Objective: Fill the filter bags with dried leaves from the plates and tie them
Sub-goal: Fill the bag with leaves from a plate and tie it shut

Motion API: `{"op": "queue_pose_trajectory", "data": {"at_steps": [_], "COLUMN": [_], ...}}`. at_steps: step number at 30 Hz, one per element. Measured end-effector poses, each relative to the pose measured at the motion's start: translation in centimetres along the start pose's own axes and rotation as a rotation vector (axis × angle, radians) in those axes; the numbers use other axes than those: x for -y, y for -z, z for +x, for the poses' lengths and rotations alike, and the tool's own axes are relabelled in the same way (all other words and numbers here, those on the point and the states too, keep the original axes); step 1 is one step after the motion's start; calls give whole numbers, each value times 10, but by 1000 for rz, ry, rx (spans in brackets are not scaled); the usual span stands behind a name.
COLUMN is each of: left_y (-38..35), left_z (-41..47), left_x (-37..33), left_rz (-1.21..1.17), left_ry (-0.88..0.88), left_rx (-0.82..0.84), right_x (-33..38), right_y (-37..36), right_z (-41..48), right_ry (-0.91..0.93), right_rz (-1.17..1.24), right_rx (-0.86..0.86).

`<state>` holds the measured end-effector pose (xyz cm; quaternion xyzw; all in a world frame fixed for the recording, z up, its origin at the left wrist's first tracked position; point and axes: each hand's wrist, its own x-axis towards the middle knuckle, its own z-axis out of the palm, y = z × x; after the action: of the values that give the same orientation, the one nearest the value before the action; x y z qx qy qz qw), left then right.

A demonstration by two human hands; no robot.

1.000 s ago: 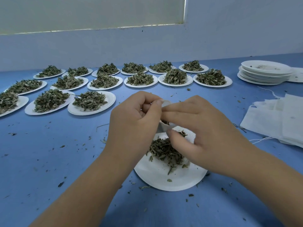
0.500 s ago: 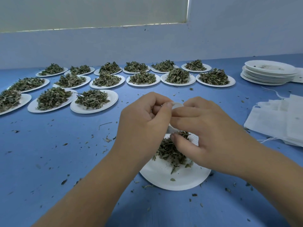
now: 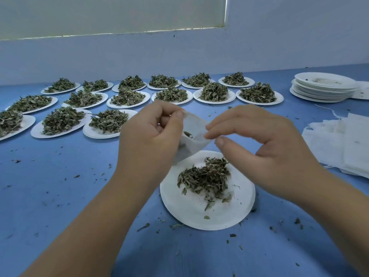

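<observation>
I see the left hand [image 3: 151,134] pinching a white filter bag [image 3: 194,128] at its upper edge, between thumb and forefinger. The bag hangs with its mouth open, above the far rim of a white plate [image 3: 191,214]. Inside the bag a few dark leaf pieces [image 3: 187,134] show. The right hand [image 3: 265,148] is at the bag's right corner. Its fingertips are at the edge and the thumb is a little below. I cannot tell whether it grips the bag or only touches it.

The plate lies on the blue surface [image 3: 60,196] and carries a small heap of dried leaves [image 3: 205,176]. Behind the hands stand rows of plates [image 3: 108,121], each with its own heap of leaves. Far right is a stack of emptied plates [image 3: 323,86], and nearer on the right lies a pile of flat unfilled bags [image 3: 339,144]. Leaf crumbs are scattered on the surface.
</observation>
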<state>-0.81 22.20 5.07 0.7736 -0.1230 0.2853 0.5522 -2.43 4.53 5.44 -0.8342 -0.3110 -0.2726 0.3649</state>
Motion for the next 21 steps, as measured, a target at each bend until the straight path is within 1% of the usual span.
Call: {"op": "queue_pose_trajectory", "data": {"at_steps": [2, 4, 6, 9, 12, 14, 17, 21], "left_y": [3, 7, 10, 12, 11, 11, 10, 8], "left_z": [3, 6, 7, 8, 7, 7, 7, 6], "left_x": [3, 6, 8, 11, 13, 14, 16, 19], "left_rz": [-6, 11, 66, 144, 207, 220, 223, 230], "left_ry": [1, -11, -49, -117, -178, -196, -203, -212], "left_rx": [-50, -87, -105, -116, -111, -102, -81, -68], "right_x": [0, -3, -9, -18, -22, -21, -19, -16], "right_y": [3, 6, 6, 6, 2, 1, -3, -9], "right_z": [2, 3, 4, 3, 1, -2, -5, -8], "right_ry": [-64, -160, -237, -299, -313, -302, -262, -213], "right_rz": [32, 49, -10, -185, -228, -217, -214, -272], "right_rx": [-17, 34, 176, 440, 629, 680, 707, 755]}}
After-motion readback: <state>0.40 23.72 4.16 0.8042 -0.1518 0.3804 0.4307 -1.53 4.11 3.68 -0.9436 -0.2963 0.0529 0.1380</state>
